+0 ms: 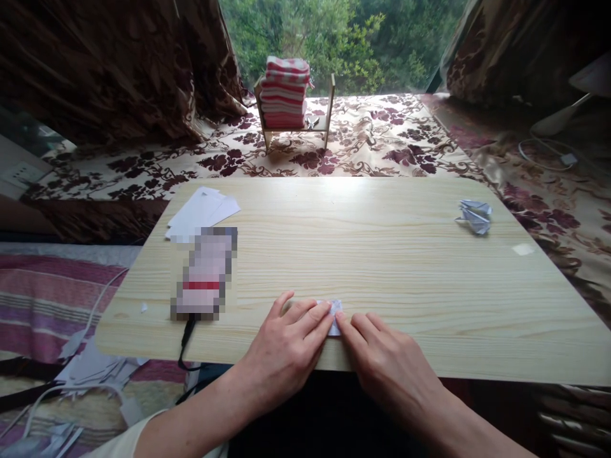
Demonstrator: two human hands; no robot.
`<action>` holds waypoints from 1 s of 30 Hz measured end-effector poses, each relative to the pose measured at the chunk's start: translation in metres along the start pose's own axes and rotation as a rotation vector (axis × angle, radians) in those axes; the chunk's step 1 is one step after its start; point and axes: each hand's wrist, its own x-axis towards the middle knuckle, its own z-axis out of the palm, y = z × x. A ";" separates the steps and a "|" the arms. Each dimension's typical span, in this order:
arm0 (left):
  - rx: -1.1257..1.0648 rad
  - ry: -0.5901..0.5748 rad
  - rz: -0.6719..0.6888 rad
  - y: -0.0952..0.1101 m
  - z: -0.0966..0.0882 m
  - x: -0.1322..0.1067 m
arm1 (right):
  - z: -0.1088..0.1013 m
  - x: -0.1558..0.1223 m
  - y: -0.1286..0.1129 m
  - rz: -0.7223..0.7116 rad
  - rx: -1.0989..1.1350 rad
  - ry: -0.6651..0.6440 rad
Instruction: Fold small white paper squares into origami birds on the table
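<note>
A small folded piece of white paper [335,327] lies near the front edge of the wooden table. My left hand [291,331] is palm down, its fingertips pressing the paper's left and upper part, with the little finger stuck out to the side. From the right, my right hand [382,350] touches the same paper with its index fingertip, the other fingers curled in. Both thumbs are mostly hidden, and the fingers cover part of the paper.
On the table [382,267] are white paper sheets [200,213], a blurred-out phone [205,273] with a black cable, folded paper pieces [474,217] and a pale patch [524,249]. Behind stands a small rack [330,111] with stacked red-and-white cloths [285,95]. Paper scraps [95,369] lie lower left.
</note>
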 end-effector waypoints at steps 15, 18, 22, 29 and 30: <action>-0.016 -0.022 -0.015 -0.001 -0.002 0.003 | -0.007 -0.006 0.008 -0.028 -0.037 -0.201; -0.015 -0.022 -0.015 -0.001 -0.002 0.004 | -0.007 -0.001 -0.001 -0.004 -0.112 -0.221; -0.008 -0.039 -0.012 0.000 -0.002 0.004 | -0.005 0.003 -0.015 0.001 -0.188 -0.237; 0.008 -0.023 -0.039 0.004 -0.003 0.001 | -0.014 0.017 0.002 0.174 -0.065 -0.324; 0.008 -0.023 -0.043 0.004 -0.003 0.000 | -0.017 0.016 0.007 0.184 -0.026 -0.323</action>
